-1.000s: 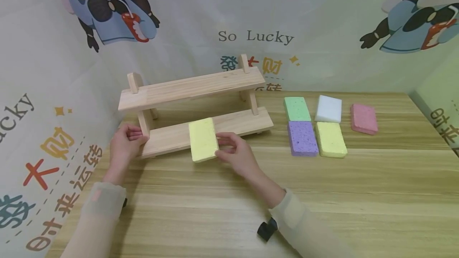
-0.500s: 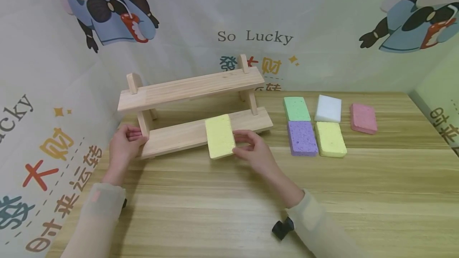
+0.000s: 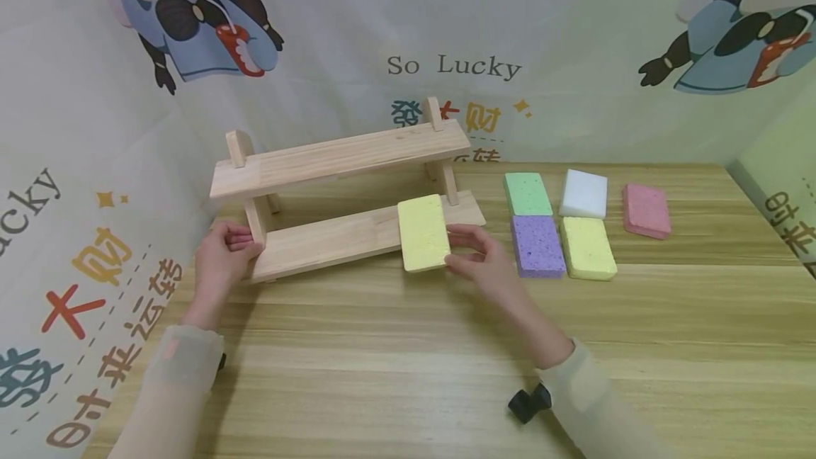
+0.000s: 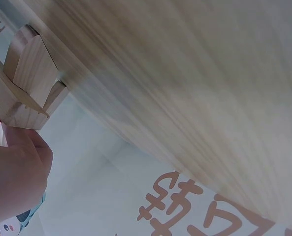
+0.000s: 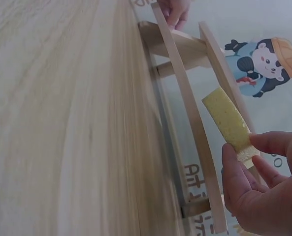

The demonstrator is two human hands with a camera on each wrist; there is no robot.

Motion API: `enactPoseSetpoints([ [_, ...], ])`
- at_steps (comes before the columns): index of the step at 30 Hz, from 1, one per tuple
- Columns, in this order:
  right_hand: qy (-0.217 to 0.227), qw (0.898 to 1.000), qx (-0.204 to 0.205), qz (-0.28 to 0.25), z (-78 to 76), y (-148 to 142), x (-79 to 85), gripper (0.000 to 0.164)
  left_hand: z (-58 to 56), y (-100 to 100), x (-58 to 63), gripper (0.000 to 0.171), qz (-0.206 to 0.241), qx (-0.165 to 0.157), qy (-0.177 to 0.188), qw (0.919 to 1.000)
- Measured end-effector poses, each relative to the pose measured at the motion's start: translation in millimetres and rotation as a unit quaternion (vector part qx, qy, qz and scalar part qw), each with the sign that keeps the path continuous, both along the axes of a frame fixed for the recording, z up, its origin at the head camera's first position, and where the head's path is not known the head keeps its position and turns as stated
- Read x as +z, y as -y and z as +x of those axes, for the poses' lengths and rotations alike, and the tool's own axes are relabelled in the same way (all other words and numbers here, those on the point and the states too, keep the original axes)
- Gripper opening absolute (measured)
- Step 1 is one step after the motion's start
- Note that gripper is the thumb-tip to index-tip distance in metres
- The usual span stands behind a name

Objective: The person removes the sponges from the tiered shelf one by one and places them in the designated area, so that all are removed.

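Note:
A two-tier wooden shelf point(image 3: 331, 239) stands toward the left of the table. At its left end my left hand point(image 3: 221, 253) grips the lower board by the upright; in the left wrist view the wooden end point(image 4: 32, 73) sits against the fingers. Between thumb and fingers of my right hand point(image 3: 487, 261) is a yellow sponge point(image 3: 423, 234), pinched by its right edge. It hangs in front of the lower board's right part, hiding some of it. The right wrist view has the same sponge point(image 5: 229, 120) tilted between the fingertips, close to the shelf boards.
Right of the shelf lie a green sponge point(image 3: 528, 194), a purple sponge point(image 3: 538, 246), a white sponge point(image 3: 584, 194), another yellow sponge point(image 3: 588, 248) and a pink sponge point(image 3: 647, 211). A printed cloth point(image 3: 357, 13) hangs behind the wooden table point(image 3: 357, 374).
My right hand has carried the yellow sponge rightward and slightly up along the front of the lower board. The left hand and the shelf have stayed in place.

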State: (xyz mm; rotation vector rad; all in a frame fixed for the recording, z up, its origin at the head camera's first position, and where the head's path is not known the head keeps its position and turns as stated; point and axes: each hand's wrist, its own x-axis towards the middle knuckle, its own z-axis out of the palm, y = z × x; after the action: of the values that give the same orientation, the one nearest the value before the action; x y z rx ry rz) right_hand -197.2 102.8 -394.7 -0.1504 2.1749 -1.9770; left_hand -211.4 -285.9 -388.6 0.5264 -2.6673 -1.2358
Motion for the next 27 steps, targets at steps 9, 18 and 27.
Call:
enactPoseSetpoints([
  [9,-0.008,1.0,-0.024,-0.001,-3.3,-20,2.6,0.054,-0.7,1,-1.4,0.033,-0.002,0.0,0.004,1.0],
  [18,-0.017,0.999,-0.029,0.007,-2.2,-36,7.6,0.053,0.2,0,-0.4,0.033,0.002,0.002,0.007,1.0],
  [27,-0.021,0.999,-0.045,0.009,-0.9,-54,11.2,0.054,-0.5,0,-0.1,0.032,0.002,0.003,0.01,0.9999],
])
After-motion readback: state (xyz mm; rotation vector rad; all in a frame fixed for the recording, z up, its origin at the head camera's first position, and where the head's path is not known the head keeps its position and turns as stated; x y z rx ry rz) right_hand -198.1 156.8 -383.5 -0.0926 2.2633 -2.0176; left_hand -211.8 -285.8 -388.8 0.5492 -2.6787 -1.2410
